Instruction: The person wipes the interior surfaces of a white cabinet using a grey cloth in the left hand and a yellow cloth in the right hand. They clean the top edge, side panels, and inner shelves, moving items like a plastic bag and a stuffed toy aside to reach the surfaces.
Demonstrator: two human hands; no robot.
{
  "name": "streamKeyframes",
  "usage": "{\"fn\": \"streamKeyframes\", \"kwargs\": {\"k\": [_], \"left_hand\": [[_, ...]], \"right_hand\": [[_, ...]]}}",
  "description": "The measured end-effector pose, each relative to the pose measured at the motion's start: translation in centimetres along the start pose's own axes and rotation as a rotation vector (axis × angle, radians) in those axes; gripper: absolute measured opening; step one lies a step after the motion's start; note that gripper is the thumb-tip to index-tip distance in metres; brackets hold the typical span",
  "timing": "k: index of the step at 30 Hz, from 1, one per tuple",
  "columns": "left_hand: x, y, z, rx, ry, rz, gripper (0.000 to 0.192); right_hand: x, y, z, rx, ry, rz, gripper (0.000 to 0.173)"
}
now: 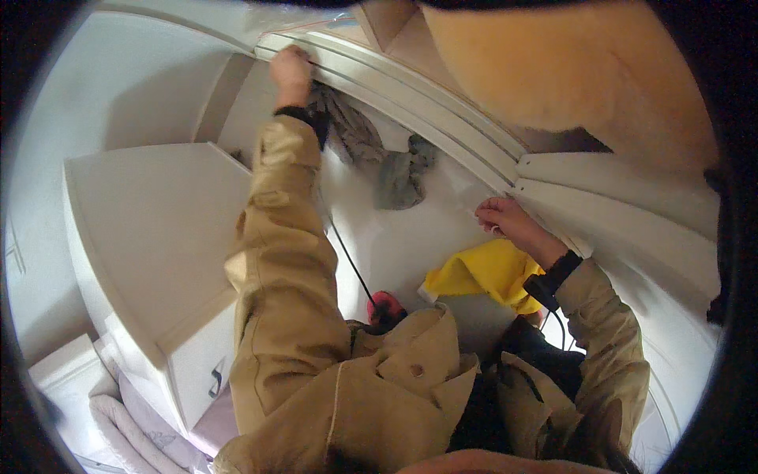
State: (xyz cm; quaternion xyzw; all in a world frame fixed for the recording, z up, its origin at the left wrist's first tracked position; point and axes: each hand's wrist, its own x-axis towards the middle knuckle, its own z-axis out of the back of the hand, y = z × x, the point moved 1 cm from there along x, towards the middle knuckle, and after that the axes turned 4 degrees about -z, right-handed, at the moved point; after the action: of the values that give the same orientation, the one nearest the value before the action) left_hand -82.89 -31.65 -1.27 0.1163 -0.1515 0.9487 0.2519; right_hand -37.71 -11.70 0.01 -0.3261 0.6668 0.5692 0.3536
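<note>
My left hand [291,72] is at the far end of a white grooved track [414,109], its fingers bent against the rail; whether it holds something small is hidden. A crumpled grey-brown cloth [355,133] lies below that hand, and a grey-green cloth part [400,181] adjoins it. At the near end of the track is my right hand [503,218], with fingers curled and nothing plainly seen in them. Just below it is a yellow cloth [488,269], apparently not gripped.
A white cabinet [154,237] with a dark handle stands at the left, near folded pale bedding [142,426]. Beyond the track are a wooden compartment [408,35] and a large orange-tan surface [551,65]. A thin dark cord [349,258] runs down towards a red-and-black shoe [384,308].
</note>
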Motion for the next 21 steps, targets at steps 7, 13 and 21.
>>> {"fn": "streamKeyframes", "kwargs": {"k": [7,13,21], "left_hand": [[-11.1,-12.6,0.8,-0.265,-0.055,-0.273,0.007],[-14.7,-17.6,1.0,-0.413,0.197,-0.395,0.012],[-12.4,-14.9,4.8,-1.975,0.495,0.322,0.021]], "right_hand": [[-1.9,0.4,-1.1,-0.044,0.069,0.110,0.017],[-3.7,0.6,-0.5,-0.051,0.055,0.166,0.016],[-4.4,1.5,-0.4,-0.051,0.008,0.191,0.018]]}}
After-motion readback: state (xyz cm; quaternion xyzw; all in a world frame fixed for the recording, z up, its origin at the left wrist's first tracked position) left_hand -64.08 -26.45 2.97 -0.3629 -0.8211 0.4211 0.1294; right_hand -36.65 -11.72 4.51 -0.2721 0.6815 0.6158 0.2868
